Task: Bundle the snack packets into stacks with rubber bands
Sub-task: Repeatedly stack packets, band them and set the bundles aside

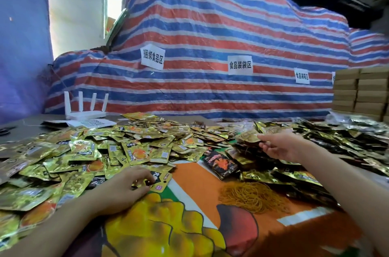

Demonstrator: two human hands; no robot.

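Note:
A wide heap of loose gold snack packets (88,151) covers the left and middle of the table. My left hand (126,189) rests at the heap's near edge, fingers curled round a gold packet (161,183). My right hand (280,145) is raised at the right and grips a stack of gold packets (247,137) by its end. Bundled stacks and dark packets (223,165) lie below and beside it. A pile of tan rubber bands (252,195) lies on the orange cloth between my arms.
The table cloth (189,204) is orange with a fruit print. A white router (84,113) stands at the back left. A striped tarp (210,46) with paper signs rises behind. Cardboard boxes (360,92) are stacked at the far right, above more dark packets (347,136).

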